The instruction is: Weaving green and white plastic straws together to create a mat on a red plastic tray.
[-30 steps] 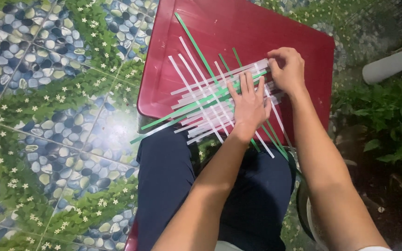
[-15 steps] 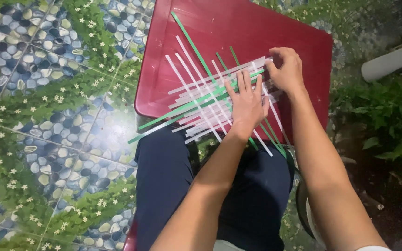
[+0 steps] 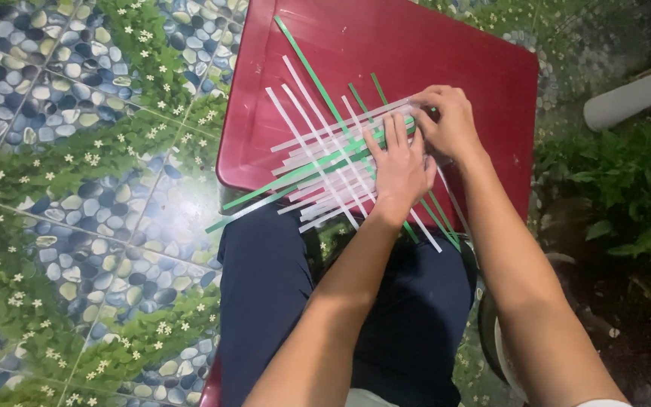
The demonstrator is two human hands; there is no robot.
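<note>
On the left, the patterned floor tiles with pebbles and leaves are lying bare beside the red tabletop, and the loose ends of the strips are sticking out over the tabletop's near edge there, not yet tied into anything. Moving right, the crossed white and green strips are forming an open lattice: one set is running up and away, another is lying across it, and the crossings are gathering only toward the middle. By that look the weave is at an early stage, with a small woven patch done and long free lengths left on every side.

The left hand is lying flat, fingers spread and extended, pressing down on the crossing point; it is gripping nothing, only pinning the strips to the tabletop. Just right of it, the right hand is curling its fingers around the far ends of the crosswise strips, pinching them at the lattice's right edge; which strip it has hold of is not clear. Below, the person's dark trousers are showing under the tabletop edge. Further right, plants and a white pipe are lying well apart.
</note>
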